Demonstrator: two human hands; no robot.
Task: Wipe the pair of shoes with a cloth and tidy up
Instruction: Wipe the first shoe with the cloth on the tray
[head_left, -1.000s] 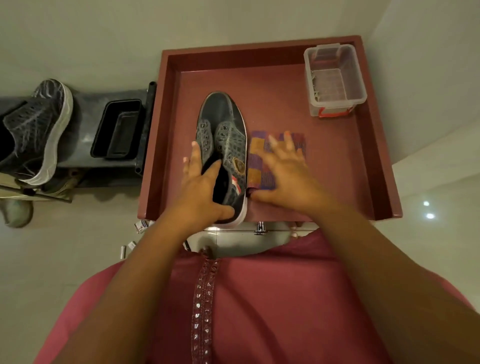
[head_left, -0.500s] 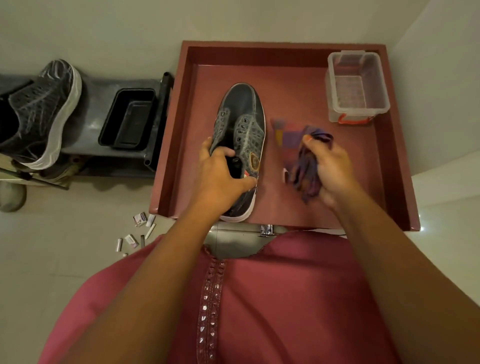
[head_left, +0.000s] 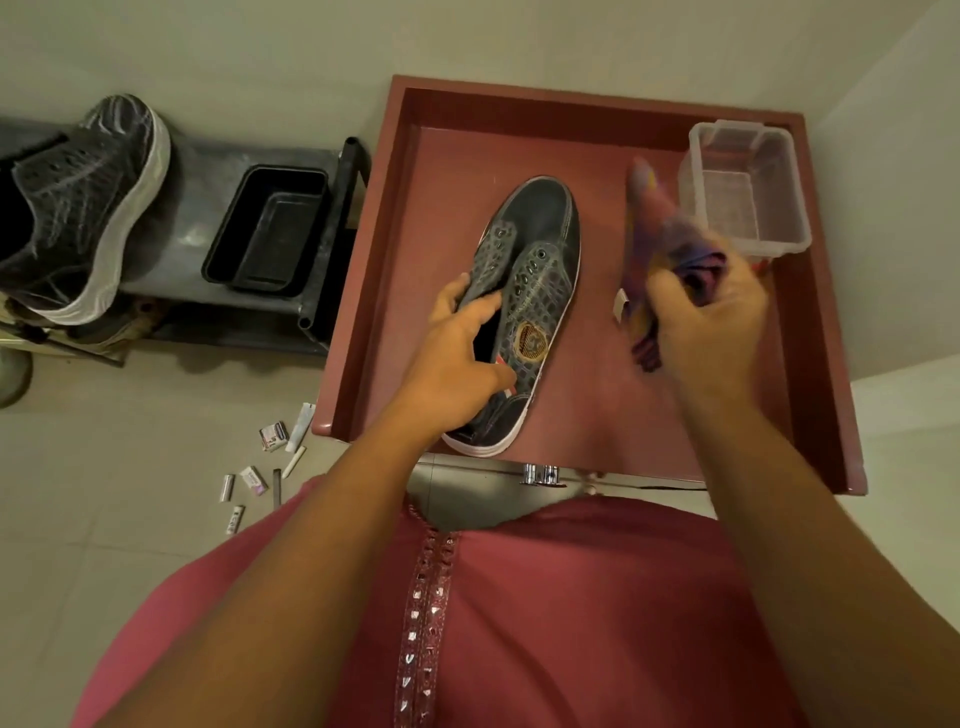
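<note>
1. presently, one dark shoe (head_left: 524, 306) lies flat on its sole inside the red tray (head_left: 815, 364), toe pointing away from the person, heel near the tray's front edge.
2. the left hand (head_left: 457, 358) rests at the shoe's opening: its fingers (head_left: 457, 299) curl over the near side of the collar and the thumb reaches into the mouth, so it has hold of the upper.
3. the right hand (head_left: 706, 322) hangs above the tray floor to the right of the shoe, fingers closed round a bunched multicoloured cloth (head_left: 660, 249); one end trails upward, blurred, close to the clear plastic box (head_left: 748, 192).
4. the second shoe (head_left: 78, 208) sits well apart on a grey shelf (head_left: 202, 208) to the left, beside a black tub (head_left: 267, 228).
5. small scraps (head_left: 270, 441) lie on the floor below the tray's left corner.
6. handling judgement, shoe: light enough for one hand, with a stiff rubber sole and a softer perforated upper that gives under pressure. the collar or heel counter looks the firmest hold; gripping there leaves the toe cap and sides free for wiping.
7. handling judgement, cloth: soft, limp, unlikely to slip; it works best bunched into a pad against the palm, with loose ends kept clear of the box.
</note>
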